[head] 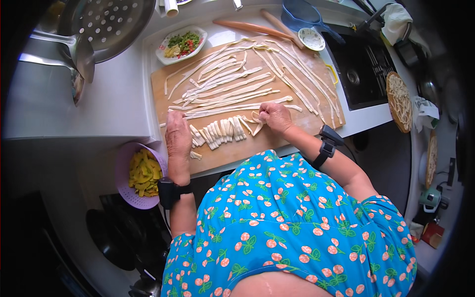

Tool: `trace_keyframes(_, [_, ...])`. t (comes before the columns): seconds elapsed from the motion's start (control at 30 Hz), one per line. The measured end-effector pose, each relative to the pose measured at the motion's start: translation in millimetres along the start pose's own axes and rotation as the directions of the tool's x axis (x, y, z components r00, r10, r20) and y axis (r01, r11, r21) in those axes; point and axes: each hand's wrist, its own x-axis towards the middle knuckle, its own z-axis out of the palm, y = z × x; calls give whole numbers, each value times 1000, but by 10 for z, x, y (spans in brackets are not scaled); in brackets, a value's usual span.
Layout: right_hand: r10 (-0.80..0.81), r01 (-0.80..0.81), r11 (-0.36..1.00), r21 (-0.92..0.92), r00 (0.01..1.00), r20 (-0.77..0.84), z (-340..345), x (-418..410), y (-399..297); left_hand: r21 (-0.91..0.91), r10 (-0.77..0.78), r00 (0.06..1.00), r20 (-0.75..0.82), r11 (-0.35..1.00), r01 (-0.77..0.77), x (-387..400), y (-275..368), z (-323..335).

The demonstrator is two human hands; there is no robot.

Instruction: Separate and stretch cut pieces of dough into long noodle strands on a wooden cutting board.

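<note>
A wooden board [237,156] lies before me, floured and covered with long strips of dough [230,90]. Close to its near edge, a row of short folded dough pieces [219,132] sits between my hands. The fingers of my right hand [275,117] pinch a looped dough strip [253,125] at the row's right end. At the left end, my left hand [178,135] rests over the tips of the long strips. Its fingers are curled, and whether they grip a strip is hidden. More strips fan out along the board's right side.
Behind the board are a plate of chopped vegetables [182,45], two rolling pins [252,29] [282,28], a small bowl of white powder [311,39] and a blue strainer [301,15]. A purple basket [122,178] holds yellow slices. A dark sink [356,80] lies right; pans and ladles hang left.
</note>
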Motion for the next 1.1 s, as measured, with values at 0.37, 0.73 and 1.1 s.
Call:
trace_keyframes(0.37, [-167,-189,507,841,936,311,-580,12,-680,-877,417,827,377,447,175,272,988,136])
trace_keyframes(0.73, [-265,-65,775,628,869,417,-1022,77,-787,-832,416,725,549,350,429,537,811,-264])
trace_keyframes(1.1, [-139,-196,810,553,851,506,-676,-73,46,-875,234,858,457,292,387,601,449,-505])
